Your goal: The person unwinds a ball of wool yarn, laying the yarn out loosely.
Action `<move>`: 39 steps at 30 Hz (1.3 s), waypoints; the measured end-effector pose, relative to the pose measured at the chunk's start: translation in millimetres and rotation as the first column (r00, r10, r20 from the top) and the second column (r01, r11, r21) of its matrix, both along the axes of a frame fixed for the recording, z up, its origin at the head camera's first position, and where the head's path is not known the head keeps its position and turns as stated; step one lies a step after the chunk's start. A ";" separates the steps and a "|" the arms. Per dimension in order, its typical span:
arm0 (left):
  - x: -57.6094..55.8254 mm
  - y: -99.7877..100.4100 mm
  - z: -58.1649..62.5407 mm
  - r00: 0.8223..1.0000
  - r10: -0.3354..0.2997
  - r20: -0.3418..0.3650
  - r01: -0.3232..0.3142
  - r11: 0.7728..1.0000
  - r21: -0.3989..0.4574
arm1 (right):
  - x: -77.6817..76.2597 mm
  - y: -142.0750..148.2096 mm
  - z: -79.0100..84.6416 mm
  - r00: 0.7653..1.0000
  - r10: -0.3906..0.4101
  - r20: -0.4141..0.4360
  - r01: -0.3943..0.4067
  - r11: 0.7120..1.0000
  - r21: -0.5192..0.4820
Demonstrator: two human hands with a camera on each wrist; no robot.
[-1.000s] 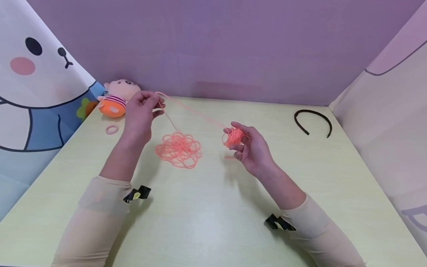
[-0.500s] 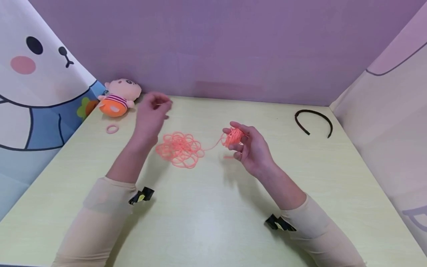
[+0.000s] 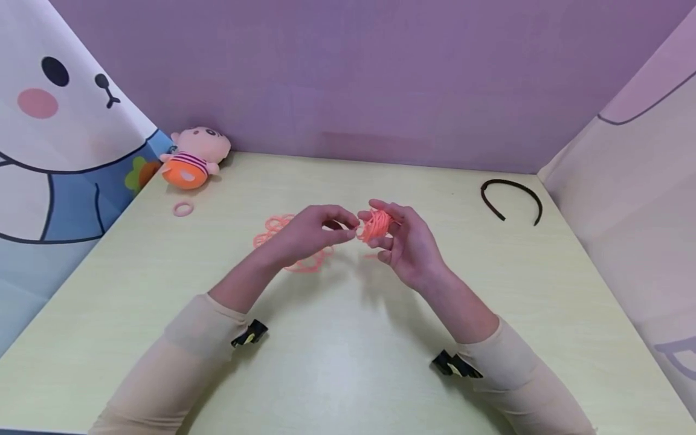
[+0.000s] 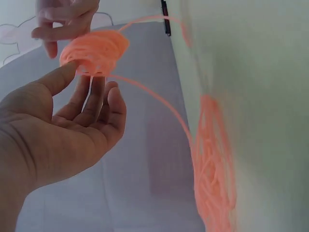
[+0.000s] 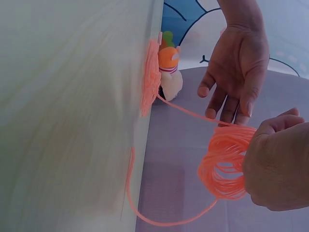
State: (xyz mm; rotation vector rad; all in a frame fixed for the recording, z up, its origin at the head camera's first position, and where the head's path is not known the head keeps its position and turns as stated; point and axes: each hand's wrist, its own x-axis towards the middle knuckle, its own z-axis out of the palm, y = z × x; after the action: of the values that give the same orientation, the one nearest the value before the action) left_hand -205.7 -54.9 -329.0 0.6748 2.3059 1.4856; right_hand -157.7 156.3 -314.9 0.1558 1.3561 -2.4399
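Note:
A coral-orange cord is wound into a small coil [image 3: 376,225] around the fingers of my right hand [image 3: 412,244], which holds it up off the table. My left hand [image 3: 312,232] has come up to the coil's left side. Its thumb and fingertips pinch at the cord there, and in the left wrist view the thumb meets the wound strands. A strand runs from the coil down to a loose looped pile of cord [image 4: 208,169] on the table. The left forearm and hand hide much of this pile in the head view. A loose cord end [image 5: 130,176] trails from the coil's other side.
A plush toy [image 3: 191,160] in orange and stripes sits at the back left, with a pink ring [image 3: 183,209] before it. A black headband [image 3: 511,182] lies at the back right. Printed cloth walls border the pale table [image 3: 337,362].
My left hand let the raised strand drop, then moved right and nearer to the coil. The right hand has stayed almost in place, still holding the coil.

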 end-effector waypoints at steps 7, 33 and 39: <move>-0.4 -1.7 0.3 1.000 -0.017 -0.007 0.017 0.999 -0.034 | 0.1 0.3 0.4 1.000 0.010 -0.018 -0.010 1.000 0.006; -28.2 -62.7 23.9 0.899 0.437 0.019 -0.436 0.892 0.119 | 0.0 2.7 -0.4 1.000 -0.025 -0.002 0.025 1.000 0.013; -27.0 -65.0 29.3 0.865 0.501 0.021 -0.492 0.840 0.230 | 0.2 3.5 -0.6 0.999 -0.040 0.015 0.039 0.998 0.040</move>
State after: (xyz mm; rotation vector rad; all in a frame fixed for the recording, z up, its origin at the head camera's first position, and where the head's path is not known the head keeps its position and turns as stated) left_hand -232.7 -119.9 -299.7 0.1467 2.4852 2.0012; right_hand -157.6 159.8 -315.5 0.2134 1.4079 -2.4397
